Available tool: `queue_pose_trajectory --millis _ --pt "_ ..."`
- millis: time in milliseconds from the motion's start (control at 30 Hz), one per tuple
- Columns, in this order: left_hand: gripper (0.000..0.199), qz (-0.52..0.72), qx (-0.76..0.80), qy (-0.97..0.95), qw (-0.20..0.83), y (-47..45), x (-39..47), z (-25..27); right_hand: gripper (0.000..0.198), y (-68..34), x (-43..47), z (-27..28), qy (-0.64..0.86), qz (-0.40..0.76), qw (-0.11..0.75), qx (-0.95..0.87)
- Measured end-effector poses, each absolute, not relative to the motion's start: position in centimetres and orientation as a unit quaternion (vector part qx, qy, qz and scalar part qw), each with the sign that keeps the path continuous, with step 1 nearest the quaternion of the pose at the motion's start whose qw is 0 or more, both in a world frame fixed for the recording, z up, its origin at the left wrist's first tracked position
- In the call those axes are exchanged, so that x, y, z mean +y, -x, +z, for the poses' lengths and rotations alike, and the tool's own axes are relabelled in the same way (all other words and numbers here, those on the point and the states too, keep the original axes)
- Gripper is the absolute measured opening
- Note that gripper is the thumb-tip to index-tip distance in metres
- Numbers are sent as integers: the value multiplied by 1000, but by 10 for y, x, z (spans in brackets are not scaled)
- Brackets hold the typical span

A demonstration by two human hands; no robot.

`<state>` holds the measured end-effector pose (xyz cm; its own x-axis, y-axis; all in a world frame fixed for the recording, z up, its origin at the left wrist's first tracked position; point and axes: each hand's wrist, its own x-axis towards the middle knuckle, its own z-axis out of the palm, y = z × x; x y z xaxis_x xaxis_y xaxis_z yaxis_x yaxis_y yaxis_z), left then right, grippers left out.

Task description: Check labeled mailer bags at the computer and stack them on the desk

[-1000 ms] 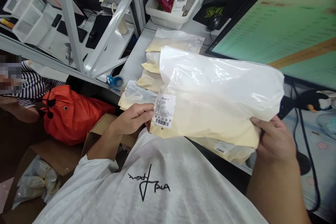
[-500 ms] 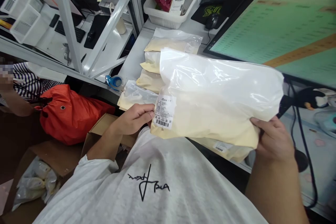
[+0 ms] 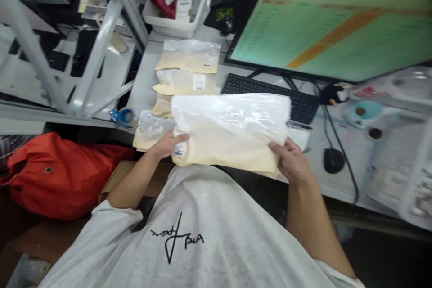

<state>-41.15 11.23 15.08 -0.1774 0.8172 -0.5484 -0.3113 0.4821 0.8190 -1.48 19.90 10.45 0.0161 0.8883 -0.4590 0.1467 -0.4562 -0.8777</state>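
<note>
A clear plastic bag point(image 3: 229, 130) with pale yellow contents is stretched between my two hands, low over the desk's front edge. My left hand point(image 3: 167, 144) pinches its left end, beside a white barcode label point(image 3: 180, 149). At the other end my right hand point(image 3: 292, 159) grips the bag with the thumb on top. Similar bags lie in a column at the left of the desk, among them a far one point(image 3: 189, 56), one with a label point(image 3: 184, 82) and a near one point(image 3: 153, 127) close to my left hand.
A black keyboard point(image 3: 270, 94) lies below the large monitor point(image 3: 330, 22). A mouse point(image 3: 333, 160) and cable are at right. A white basket point(image 3: 175, 27) holds a maroon bag. Blue tape point(image 3: 122, 117) sits near a metal frame; an orange-red bag point(image 3: 64, 180) is lower left.
My hands have lowered the bag away from my face, uncovering the keyboard and more of the column of bags. The view has swung to the right. Both hands keep their hold.
</note>
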Motion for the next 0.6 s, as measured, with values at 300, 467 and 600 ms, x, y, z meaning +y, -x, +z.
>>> queue_pose_trajectory --millis 300,467,600 --pt "85 659 668 -232 256 561 99 188 124 10 124 8 800 297 173 -492" --pt "81 654 674 -172 297 560 98 165 85 46 117 -25 820 251 167 -487" --pt "79 626 677 -171 346 552 98 150 42 36 121 -16 816 246 220 -475"
